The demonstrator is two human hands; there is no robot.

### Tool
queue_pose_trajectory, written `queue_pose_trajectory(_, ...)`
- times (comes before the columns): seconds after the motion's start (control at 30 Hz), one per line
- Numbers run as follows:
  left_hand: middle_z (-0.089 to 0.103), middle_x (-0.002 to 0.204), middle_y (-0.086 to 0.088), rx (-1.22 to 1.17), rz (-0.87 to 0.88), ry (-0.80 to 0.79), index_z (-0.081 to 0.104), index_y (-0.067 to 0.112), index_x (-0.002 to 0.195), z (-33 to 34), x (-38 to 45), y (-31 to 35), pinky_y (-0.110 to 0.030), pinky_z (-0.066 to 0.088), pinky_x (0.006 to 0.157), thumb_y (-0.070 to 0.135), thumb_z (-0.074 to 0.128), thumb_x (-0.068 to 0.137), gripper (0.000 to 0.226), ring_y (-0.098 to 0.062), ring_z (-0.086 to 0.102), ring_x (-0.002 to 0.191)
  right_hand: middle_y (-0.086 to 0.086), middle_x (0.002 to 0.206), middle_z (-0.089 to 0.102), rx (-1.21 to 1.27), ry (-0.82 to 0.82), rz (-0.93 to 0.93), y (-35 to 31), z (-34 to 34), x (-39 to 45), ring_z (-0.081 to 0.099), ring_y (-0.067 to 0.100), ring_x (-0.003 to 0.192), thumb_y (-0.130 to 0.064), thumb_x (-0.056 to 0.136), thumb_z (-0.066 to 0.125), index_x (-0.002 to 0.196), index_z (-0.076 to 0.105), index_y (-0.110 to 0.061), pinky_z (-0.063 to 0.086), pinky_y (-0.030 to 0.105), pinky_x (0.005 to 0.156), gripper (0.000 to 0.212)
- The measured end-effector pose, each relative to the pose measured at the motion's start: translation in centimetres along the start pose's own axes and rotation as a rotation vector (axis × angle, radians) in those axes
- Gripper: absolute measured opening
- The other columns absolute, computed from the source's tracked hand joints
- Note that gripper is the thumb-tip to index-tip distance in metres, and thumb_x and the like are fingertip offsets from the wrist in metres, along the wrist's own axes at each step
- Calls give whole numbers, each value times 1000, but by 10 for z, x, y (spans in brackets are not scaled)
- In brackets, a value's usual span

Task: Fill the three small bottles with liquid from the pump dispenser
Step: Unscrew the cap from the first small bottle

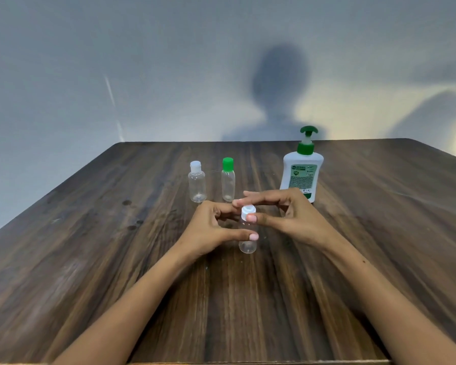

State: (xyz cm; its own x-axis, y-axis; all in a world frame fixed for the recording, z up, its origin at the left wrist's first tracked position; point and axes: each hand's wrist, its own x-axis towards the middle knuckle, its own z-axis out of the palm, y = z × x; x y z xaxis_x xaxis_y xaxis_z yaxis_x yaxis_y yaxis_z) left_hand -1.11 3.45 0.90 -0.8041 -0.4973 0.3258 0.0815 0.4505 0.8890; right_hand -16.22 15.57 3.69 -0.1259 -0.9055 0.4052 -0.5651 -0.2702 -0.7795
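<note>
A small clear bottle point(247, 245) stands on the wooden table point(116, 246) in the middle. My left hand point(211, 227) grips its body, thumb across the front. My right hand point(287, 217) pinches its white cap point(248, 210) between thumb and fingers. Behind stand two more small clear bottles, one with a white cap point(197, 181) and one with a green cap point(228, 179), both capped and looking empty. The white pump dispenser point(302, 172) with a green pump head stands upright at the right, just beyond my right hand.
The dark wood table runs to a grey wall at the back. My shadow falls on the wall. Both forearms reach in from the near edge.
</note>
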Motion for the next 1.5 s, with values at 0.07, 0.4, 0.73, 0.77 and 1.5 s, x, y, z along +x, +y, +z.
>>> queue_pose_trajectory(0.07,77,92,0,-11,-13,6,76,6,99,0,1,1,-16,51,77,5,85,68,32,-10,72,90,-14,111,69,-74,56,-22,1,2,1,56,2,116,-32,81,75,110,71,-22,44,22,98,31)
queue_pose_trajectory(0.4,77,92,-1,-22,-41,44,76,9,100,2,2,-2,-26,56,85,9,89,64,38,-14,73,90,-13,110,69,-112,25,-20,-4,-6,0,60,0,107,-23,83,73,112,68,-19,47,19,93,30)
queue_pose_trajectory(0.73,76,83,-5,-25,-36,69,68,3,82,2,5,-7,-30,56,80,11,92,56,37,-19,73,83,-12,107,68,-141,109,-72,-1,-3,0,61,6,108,-23,80,77,103,67,-19,47,30,97,26)
queue_pose_trajectory(0.77,76,83,-4,-26,-32,66,69,5,80,1,5,-7,-28,56,80,12,92,55,35,-18,73,84,-11,101,67,-173,152,-91,-1,1,0,62,7,103,-27,78,78,99,66,-19,48,26,93,25)
queue_pose_trajectory(1.5,77,90,-3,-45,-51,46,72,4,86,-2,4,-4,-22,55,80,9,90,60,32,-14,73,90,-10,101,67,-227,124,-127,1,4,1,62,7,102,-24,84,73,101,66,-16,50,30,90,21)
